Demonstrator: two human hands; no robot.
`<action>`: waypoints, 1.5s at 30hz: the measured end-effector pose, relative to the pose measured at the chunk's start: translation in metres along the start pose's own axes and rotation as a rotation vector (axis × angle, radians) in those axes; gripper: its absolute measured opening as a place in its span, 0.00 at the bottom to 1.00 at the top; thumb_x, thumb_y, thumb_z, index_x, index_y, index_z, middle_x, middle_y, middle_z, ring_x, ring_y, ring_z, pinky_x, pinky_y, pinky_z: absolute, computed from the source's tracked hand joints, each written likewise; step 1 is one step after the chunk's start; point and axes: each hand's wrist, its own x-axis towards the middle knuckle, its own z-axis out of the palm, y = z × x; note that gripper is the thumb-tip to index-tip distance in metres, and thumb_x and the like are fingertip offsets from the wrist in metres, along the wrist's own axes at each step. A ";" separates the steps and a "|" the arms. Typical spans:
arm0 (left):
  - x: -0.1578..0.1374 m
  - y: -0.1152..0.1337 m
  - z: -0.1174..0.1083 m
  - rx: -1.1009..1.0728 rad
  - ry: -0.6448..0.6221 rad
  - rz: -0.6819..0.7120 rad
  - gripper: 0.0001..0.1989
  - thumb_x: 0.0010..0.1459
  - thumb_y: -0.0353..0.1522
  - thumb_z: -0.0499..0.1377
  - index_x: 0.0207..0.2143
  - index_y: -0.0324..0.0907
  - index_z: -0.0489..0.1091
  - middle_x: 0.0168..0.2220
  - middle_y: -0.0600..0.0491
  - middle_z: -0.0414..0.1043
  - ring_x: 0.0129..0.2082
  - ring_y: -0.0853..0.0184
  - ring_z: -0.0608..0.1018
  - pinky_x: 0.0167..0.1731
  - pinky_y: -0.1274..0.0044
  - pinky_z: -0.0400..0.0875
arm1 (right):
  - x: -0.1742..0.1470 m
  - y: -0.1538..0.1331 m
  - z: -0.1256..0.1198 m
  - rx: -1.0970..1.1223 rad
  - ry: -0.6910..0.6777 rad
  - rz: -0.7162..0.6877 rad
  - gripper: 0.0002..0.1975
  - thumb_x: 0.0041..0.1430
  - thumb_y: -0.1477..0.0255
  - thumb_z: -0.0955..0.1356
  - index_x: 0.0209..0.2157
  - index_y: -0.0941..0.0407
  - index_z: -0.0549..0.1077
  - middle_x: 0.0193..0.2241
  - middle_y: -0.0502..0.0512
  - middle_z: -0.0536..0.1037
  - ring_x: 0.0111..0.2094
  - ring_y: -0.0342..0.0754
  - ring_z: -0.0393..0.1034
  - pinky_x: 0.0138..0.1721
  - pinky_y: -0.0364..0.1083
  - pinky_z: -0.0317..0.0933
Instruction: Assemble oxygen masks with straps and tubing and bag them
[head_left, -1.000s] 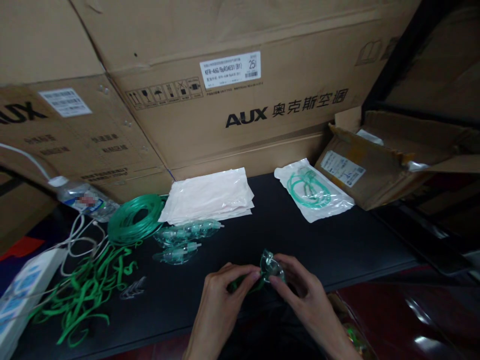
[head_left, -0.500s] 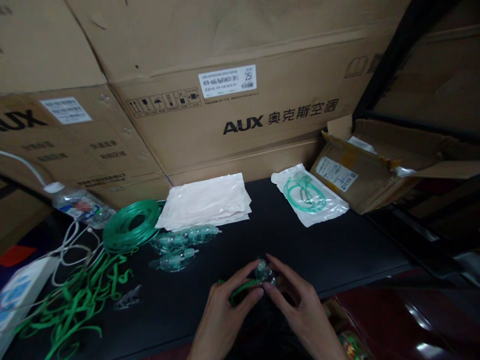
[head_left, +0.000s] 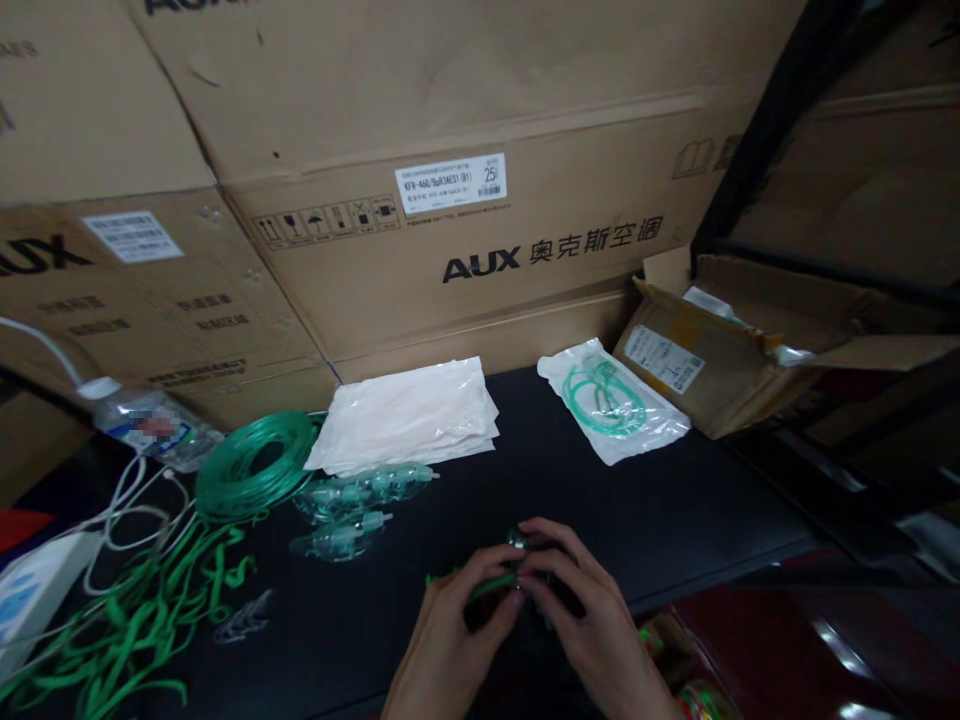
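Observation:
Close together at the front edge of the table, both hands are closed at the fingertips. My left hand [head_left: 454, 625] pinches a green elastic strap [head_left: 491, 584] beside a small clear plastic mask [head_left: 517, 539]. My right hand [head_left: 592, 610] grips that mask from the other side, its fingers covering most of it. Where strap and mask meet is hidden by the fingertips. Beyond the hands lie several clear green masks with connectors [head_left: 341, 540]. To their left are loose green straps [head_left: 142, 620] and a few thin clear pieces [head_left: 244, 617].
A coil of green tubing [head_left: 225, 465] lies by a plastic bottle [head_left: 154, 425] and white cables. White pouches [head_left: 405, 415] are stacked at the back. A bagged tubing set [head_left: 607, 400] rests beside an open carton [head_left: 667, 360]. Large cardboard boxes [head_left: 337, 300] wall off the rear.
My right fingers have shifted over the mask, covering more of it. The hands stay together, and the view has tilted slightly.

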 end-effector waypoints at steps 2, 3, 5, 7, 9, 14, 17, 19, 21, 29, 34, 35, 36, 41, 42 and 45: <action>0.001 0.004 0.001 0.014 0.004 0.022 0.17 0.61 0.27 0.61 0.50 0.52 0.76 0.44 0.56 0.83 0.44 0.64 0.84 0.48 0.77 0.75 | -0.001 0.001 0.003 -0.024 -0.001 -0.015 0.10 0.67 0.76 0.67 0.43 0.47 0.77 0.55 0.56 0.75 0.56 0.54 0.72 0.56 0.50 0.68; 0.002 0.006 0.002 0.019 0.004 0.032 0.18 0.60 0.26 0.60 0.50 0.51 0.75 0.43 0.56 0.83 0.43 0.65 0.84 0.47 0.77 0.75 | -0.001 0.001 0.004 -0.047 0.001 -0.029 0.11 0.68 0.76 0.66 0.44 0.47 0.76 0.55 0.56 0.75 0.56 0.54 0.72 0.56 0.50 0.69; 0.003 0.008 0.002 0.039 0.010 0.051 0.18 0.59 0.25 0.60 0.49 0.50 0.75 0.40 0.57 0.83 0.41 0.65 0.84 0.45 0.78 0.75 | -0.002 0.000 0.006 -0.111 0.002 -0.067 0.13 0.69 0.78 0.64 0.45 0.47 0.75 0.56 0.57 0.74 0.57 0.54 0.71 0.55 0.51 0.69; 0.004 0.007 0.002 0.072 0.027 0.059 0.18 0.57 0.23 0.59 0.47 0.49 0.75 0.40 0.56 0.83 0.42 0.65 0.84 0.46 0.77 0.74 | -0.003 -0.001 0.006 -0.191 -0.001 -0.102 0.15 0.68 0.79 0.63 0.47 0.47 0.74 0.57 0.59 0.74 0.57 0.56 0.71 0.55 0.54 0.69; 0.004 0.005 0.001 0.101 0.043 0.060 0.18 0.56 0.22 0.58 0.45 0.49 0.75 0.41 0.56 0.83 0.43 0.64 0.83 0.47 0.76 0.74 | -0.004 -0.001 0.003 -0.276 -0.017 -0.127 0.18 0.67 0.81 0.62 0.50 0.47 0.73 0.58 0.59 0.73 0.57 0.58 0.70 0.54 0.58 0.68; 0.002 -0.002 -0.005 0.178 0.099 0.057 0.13 0.56 0.24 0.60 0.42 0.47 0.75 0.39 0.55 0.82 0.42 0.62 0.83 0.47 0.73 0.73 | -0.008 0.007 -0.012 -0.405 -0.015 -0.134 0.19 0.65 0.83 0.60 0.49 0.48 0.72 0.59 0.61 0.72 0.56 0.61 0.70 0.50 0.61 0.68; 0.002 -0.004 -0.010 0.203 0.110 0.052 0.12 0.57 0.25 0.60 0.42 0.47 0.75 0.39 0.55 0.81 0.42 0.62 0.82 0.45 0.73 0.73 | -0.011 0.010 -0.020 -0.431 0.008 -0.087 0.15 0.67 0.80 0.61 0.45 0.48 0.73 0.59 0.61 0.72 0.55 0.61 0.71 0.49 0.60 0.68; 0.003 -0.004 -0.011 0.189 0.109 0.041 0.12 0.58 0.26 0.60 0.42 0.48 0.75 0.40 0.55 0.82 0.43 0.62 0.82 0.45 0.73 0.72 | -0.011 0.007 -0.022 -0.391 0.027 -0.056 0.12 0.69 0.77 0.61 0.44 0.48 0.73 0.58 0.60 0.73 0.54 0.59 0.71 0.50 0.59 0.68; 0.004 -0.004 -0.012 0.152 0.111 0.019 0.12 0.59 0.27 0.60 0.44 0.48 0.75 0.39 0.56 0.82 0.42 0.62 0.82 0.46 0.73 0.70 | -0.010 0.002 -0.022 -0.295 0.045 -0.020 0.09 0.70 0.73 0.63 0.46 0.48 0.73 0.56 0.59 0.74 0.54 0.57 0.72 0.53 0.56 0.68; 0.007 -0.012 -0.013 -0.320 0.030 -0.119 0.16 0.59 0.39 0.65 0.48 0.44 0.75 0.40 0.50 0.84 0.43 0.60 0.81 0.43 0.75 0.69 | -0.015 -0.015 -0.026 -0.094 -0.163 0.087 0.23 0.68 0.68 0.68 0.62 0.41 0.66 0.59 0.53 0.73 0.57 0.51 0.72 0.57 0.47 0.68; 0.007 -0.014 -0.011 -0.543 0.037 -0.175 0.18 0.56 0.41 0.68 0.45 0.43 0.77 0.38 0.50 0.83 0.40 0.61 0.81 0.41 0.75 0.70 | -0.012 -0.013 -0.023 -0.044 -0.233 0.026 0.30 0.64 0.74 0.70 0.64 0.37 0.66 0.65 0.49 0.67 0.65 0.50 0.63 0.64 0.47 0.60; 0.007 -0.014 -0.010 -0.558 0.056 -0.188 0.17 0.55 0.42 0.68 0.44 0.43 0.78 0.37 0.51 0.83 0.38 0.62 0.80 0.40 0.76 0.69 | -0.010 -0.011 -0.022 -0.026 -0.227 0.022 0.28 0.65 0.75 0.69 0.63 0.37 0.67 0.65 0.49 0.68 0.65 0.50 0.63 0.64 0.47 0.60; 0.007 -0.014 -0.008 -0.567 0.075 -0.202 0.16 0.55 0.42 0.69 0.42 0.42 0.79 0.35 0.52 0.82 0.36 0.63 0.79 0.38 0.77 0.69 | -0.008 -0.010 -0.020 -0.007 -0.223 0.020 0.27 0.65 0.76 0.69 0.61 0.38 0.69 0.64 0.50 0.68 0.65 0.50 0.64 0.64 0.47 0.60; 0.005 -0.011 -0.004 -0.580 0.074 -0.253 0.19 0.57 0.46 0.67 0.43 0.42 0.79 0.32 0.53 0.78 0.30 0.68 0.74 0.30 0.79 0.63 | 0.003 -0.009 -0.018 0.104 -0.192 0.049 0.18 0.62 0.77 0.71 0.50 0.43 0.76 0.61 0.50 0.73 0.62 0.50 0.68 0.61 0.46 0.62; 0.004 -0.010 -0.006 -0.575 0.055 -0.263 0.21 0.57 0.47 0.66 0.46 0.42 0.78 0.31 0.53 0.77 0.29 0.69 0.73 0.29 0.80 0.62 | 0.004 -0.010 -0.019 0.123 -0.186 0.076 0.17 0.62 0.76 0.71 0.49 0.44 0.76 0.59 0.50 0.76 0.60 0.49 0.71 0.59 0.45 0.64; 0.000 -0.009 -0.020 -0.508 0.000 -0.282 0.25 0.58 0.47 0.66 0.53 0.41 0.75 0.25 0.56 0.73 0.24 0.71 0.68 0.25 0.79 0.57 | 0.006 -0.008 -0.027 0.141 -0.164 0.177 0.13 0.63 0.71 0.71 0.49 0.45 0.76 0.49 0.49 0.82 0.51 0.48 0.77 0.51 0.42 0.69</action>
